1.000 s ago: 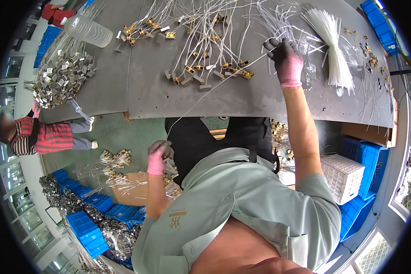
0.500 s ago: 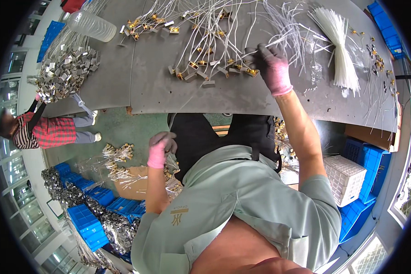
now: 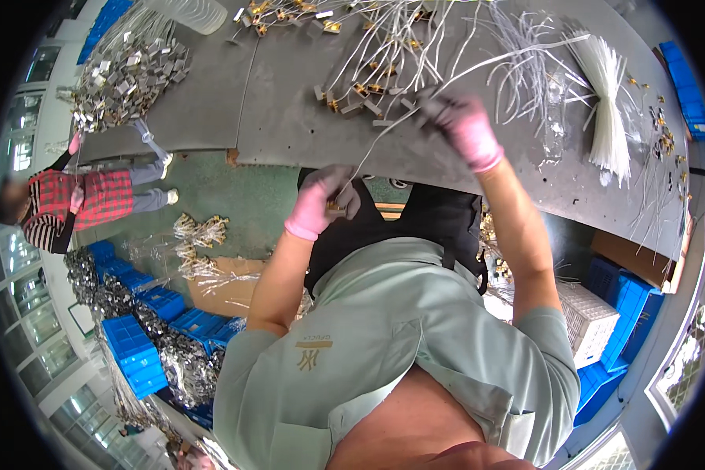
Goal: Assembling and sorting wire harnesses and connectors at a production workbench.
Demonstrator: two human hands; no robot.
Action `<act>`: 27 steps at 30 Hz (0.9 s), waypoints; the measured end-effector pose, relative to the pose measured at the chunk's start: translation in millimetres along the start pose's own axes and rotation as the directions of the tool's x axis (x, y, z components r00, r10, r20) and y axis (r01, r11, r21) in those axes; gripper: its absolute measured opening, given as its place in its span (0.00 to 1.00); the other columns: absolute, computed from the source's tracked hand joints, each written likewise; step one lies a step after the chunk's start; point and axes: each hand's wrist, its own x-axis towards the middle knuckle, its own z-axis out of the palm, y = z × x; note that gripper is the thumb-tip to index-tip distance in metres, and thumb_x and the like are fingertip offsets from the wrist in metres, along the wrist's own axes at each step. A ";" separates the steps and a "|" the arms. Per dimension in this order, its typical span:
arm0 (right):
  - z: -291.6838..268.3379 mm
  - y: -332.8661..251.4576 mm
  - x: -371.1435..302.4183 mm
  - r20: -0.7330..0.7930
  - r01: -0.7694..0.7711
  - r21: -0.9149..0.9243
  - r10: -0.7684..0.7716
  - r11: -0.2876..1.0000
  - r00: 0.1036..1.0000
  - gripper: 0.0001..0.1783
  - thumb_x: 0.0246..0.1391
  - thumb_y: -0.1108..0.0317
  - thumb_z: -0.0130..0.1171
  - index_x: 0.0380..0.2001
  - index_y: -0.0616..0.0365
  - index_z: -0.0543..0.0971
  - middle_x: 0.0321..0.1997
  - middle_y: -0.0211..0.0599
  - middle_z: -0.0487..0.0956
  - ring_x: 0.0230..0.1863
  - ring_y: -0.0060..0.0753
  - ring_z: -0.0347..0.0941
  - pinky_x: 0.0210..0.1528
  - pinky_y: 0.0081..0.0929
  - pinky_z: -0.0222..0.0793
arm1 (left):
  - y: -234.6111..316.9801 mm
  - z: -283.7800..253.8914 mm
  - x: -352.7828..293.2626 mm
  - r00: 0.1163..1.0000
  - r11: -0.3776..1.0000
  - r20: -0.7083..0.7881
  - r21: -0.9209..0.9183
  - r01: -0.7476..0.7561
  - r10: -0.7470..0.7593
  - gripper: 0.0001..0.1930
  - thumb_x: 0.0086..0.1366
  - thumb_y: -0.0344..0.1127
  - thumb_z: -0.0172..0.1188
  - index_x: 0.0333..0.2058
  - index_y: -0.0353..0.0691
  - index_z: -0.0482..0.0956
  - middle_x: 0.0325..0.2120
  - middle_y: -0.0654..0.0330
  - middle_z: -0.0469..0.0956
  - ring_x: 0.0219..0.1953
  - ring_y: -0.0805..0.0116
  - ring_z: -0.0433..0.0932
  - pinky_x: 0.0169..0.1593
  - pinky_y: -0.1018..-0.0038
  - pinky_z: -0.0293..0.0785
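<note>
Pink-gloved hands work at the near edge of a grey workbench [image 3: 290, 117], well apart from each other. Left hand [image 3: 321, 202] is off the bench, below its near edge and close to the person's chest, fingers closed on a small brass-coloured connector [image 3: 335, 208]. Right hand [image 3: 464, 125] is over the bench surface just inside the near edge, fingers pinched on a thin white wire [image 3: 384, 137]; motion blur hides the exact grip.

The wire is the governing relation. It runs taut between the two hands, its long axis slanting from the left hand's connector up and to the right, across the bench edge, to the right hand. Beyond the right hand it appears to continue toward the far right of the bench, though it merges there with other strands and cannot be traced with certainty. The right hand is nearer to the stock on the bench; the left hand holds the free end off the bench.

Surroundings: a row of similar wires with brass terminals [image 3: 352, 98] lies just beyond the right hand, toward the middle of the bench. A bundle of white cable ties [image 3: 607, 102] lies toward the right end. A heap of metal clips [image 3: 125, 78] occupies the left end. Blue crates [image 3: 137, 352] stand on the floor at lower left, and another person in a red checked shirt [image 3: 78, 200] is at the left, clear of the bench work.
</note>
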 end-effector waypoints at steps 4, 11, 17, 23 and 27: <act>-3.0 -11.1 6.0 0.021 0.053 -0.095 -0.052 0.994 0.998 0.11 0.59 0.69 0.56 0.39 0.67 0.77 0.27 0.37 0.79 0.23 0.24 0.74 0.28 0.19 0.70 | -4.0 -2.8 5.7 0.720 0.370 0.099 0.805 -0.464 0.686 0.26 0.65 0.50 0.50 0.49 0.30 0.70 0.19 0.65 0.59 0.19 0.73 0.59 0.20 0.79 0.55; 57.4 23.3 -8.2 0.172 -0.130 -0.093 0.145 0.987 0.974 0.10 0.58 0.70 0.57 0.35 0.69 0.76 0.28 0.39 0.79 0.25 0.26 0.76 0.28 0.20 0.72 | 6.3 2.5 25.0 0.966 0.970 -0.250 -0.213 -0.119 0.064 0.36 0.66 0.63 0.41 0.54 0.31 0.65 0.28 0.62 0.70 0.22 0.74 0.71 0.19 0.80 0.60; 70.3 21.6 -11.5 0.193 -0.188 -0.023 0.189 0.982 0.963 0.09 0.58 0.70 0.57 0.35 0.69 0.76 0.28 0.40 0.80 0.25 0.27 0.77 0.29 0.21 0.72 | 20.9 0.8 31.3 0.956 0.970 -0.195 -0.062 -0.235 0.219 0.37 0.66 0.65 0.40 0.53 0.32 0.67 0.22 0.64 0.70 0.17 0.76 0.67 0.18 0.79 0.60; 62.8 5.2 -0.5 0.139 0.013 -0.188 0.013 0.982 0.990 0.09 0.58 0.69 0.58 0.35 0.67 0.76 0.25 0.36 0.80 0.22 0.23 0.75 0.26 0.20 0.71 | 24.7 10.4 55.2 0.905 0.900 -0.133 0.235 -0.367 0.403 0.27 0.69 0.58 0.44 0.45 0.36 0.76 0.23 0.65 0.75 0.23 0.79 0.71 0.26 0.79 0.67; 41.5 -4.0 39.7 0.089 0.057 -0.440 -0.020 0.896 0.996 0.14 0.58 0.62 0.55 0.36 0.66 0.77 0.23 0.34 0.79 0.21 0.19 0.74 0.25 0.19 0.70 | 33.3 18.0 83.7 0.909 0.860 0.011 0.319 -0.398 0.416 0.25 0.69 0.52 0.49 0.50 0.34 0.72 0.40 0.59 0.77 0.41 0.71 0.74 0.46 0.73 0.71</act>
